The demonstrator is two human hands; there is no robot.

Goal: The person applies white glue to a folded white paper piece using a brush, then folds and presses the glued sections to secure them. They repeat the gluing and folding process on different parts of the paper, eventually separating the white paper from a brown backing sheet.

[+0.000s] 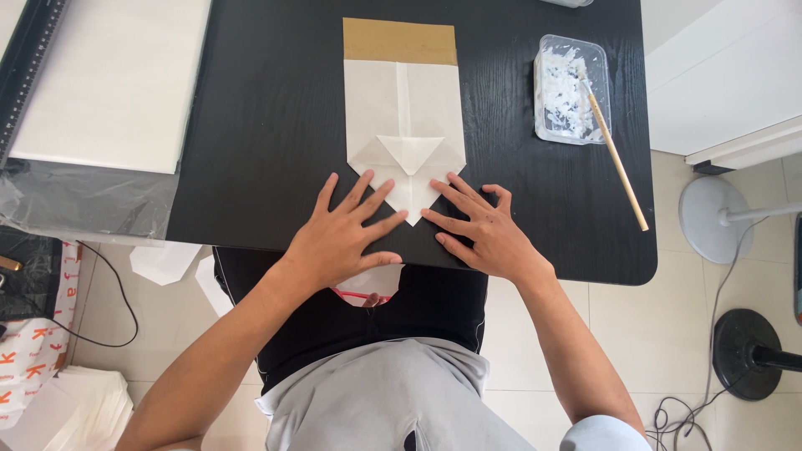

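A folded white paper bag (pixel 403 104) with a brown strip at its far end lies flat on the black table (pixel 267 117). Its near end is folded into a point with a triangular flap. My left hand (pixel 347 234) lies flat with fingers spread, pressing the left side of that point. My right hand (pixel 478 230) presses the right side the same way, fingers spread. Neither hand grips anything.
A clear plastic tray (pixel 571 88) of white paste stands at the right, with a wooden stick (pixel 616 154) leaning out of it. A stack of white sheets (pixel 117 79) lies at the left. A fan base (pixel 710 219) and cables sit on the floor at the right.
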